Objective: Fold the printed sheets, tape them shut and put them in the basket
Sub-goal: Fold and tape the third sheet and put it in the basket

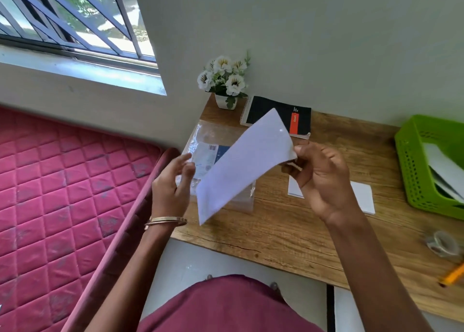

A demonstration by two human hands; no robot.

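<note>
A folded white sheet hangs in the air above the wooden desk, tilted from upper right to lower left. My right hand pinches its right edge between thumb and fingers. My left hand hovers just left of the sheet with relaxed fingers and holds nothing. The green perforated basket stands at the desk's right edge with folded white sheets inside. A roll of clear tape lies near the desk's front right. Another white sheet lies flat on the desk, partly behind my right hand.
A clear plastic packet of sheets lies at the desk's left under the held sheet. A black notebook and a pot of white flowers stand at the back by the wall. A yellow pencil lies front right. A pink mattress is left.
</note>
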